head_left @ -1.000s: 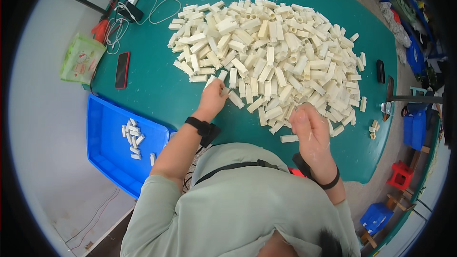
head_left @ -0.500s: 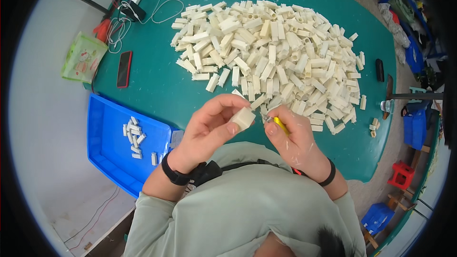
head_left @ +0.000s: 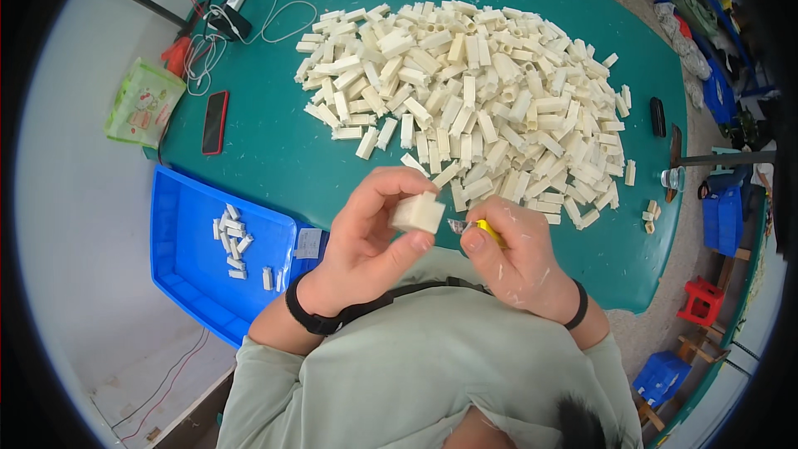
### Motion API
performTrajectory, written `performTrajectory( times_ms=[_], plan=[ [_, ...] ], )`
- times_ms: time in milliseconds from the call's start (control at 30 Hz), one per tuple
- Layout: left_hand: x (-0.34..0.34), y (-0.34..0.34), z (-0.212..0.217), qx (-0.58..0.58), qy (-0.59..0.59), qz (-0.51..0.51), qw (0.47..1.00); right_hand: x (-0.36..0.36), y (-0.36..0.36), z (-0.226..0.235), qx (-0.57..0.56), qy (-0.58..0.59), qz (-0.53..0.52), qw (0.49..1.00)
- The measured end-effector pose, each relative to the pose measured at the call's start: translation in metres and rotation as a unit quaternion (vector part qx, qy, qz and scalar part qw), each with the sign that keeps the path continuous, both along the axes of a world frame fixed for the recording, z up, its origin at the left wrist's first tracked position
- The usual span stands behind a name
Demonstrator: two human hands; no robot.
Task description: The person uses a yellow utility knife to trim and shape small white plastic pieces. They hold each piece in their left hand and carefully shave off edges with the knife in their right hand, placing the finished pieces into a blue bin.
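Pinched between thumb and fingers of the left hand, a cream plastic block is held above the near edge of the green table, right of the blue tray. Just beside it, the right hand grips a yellow-handled blade, tip toward the block; behind lies the pile of blocks.

Matt cream plastic block, glossy blue plastic tray

Pale green short-sleeved shirt, black wristbands, dark strap across the chest.
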State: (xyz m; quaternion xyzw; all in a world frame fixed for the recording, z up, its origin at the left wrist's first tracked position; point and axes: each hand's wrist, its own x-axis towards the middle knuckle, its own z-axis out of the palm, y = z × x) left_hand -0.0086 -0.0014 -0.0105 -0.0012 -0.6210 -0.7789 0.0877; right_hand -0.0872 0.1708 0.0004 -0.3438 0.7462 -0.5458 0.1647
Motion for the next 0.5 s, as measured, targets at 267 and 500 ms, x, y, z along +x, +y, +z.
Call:
performTrajectory(
  times_ms=[267, 500],
  plan=[
    [0.001, 0.000, -0.007, -0.040, 0.049, 0.046, 0.997, -0.002, -0.001, 0.001, -0.012, 0.041, 0.012, 0.999],
    [-0.007, 0.003, 0.012, -0.275, 0.033, 0.074, 0.958, -0.003, -0.003, -0.002, -0.015, 0.062, 0.013, 0.998]
  ],
)
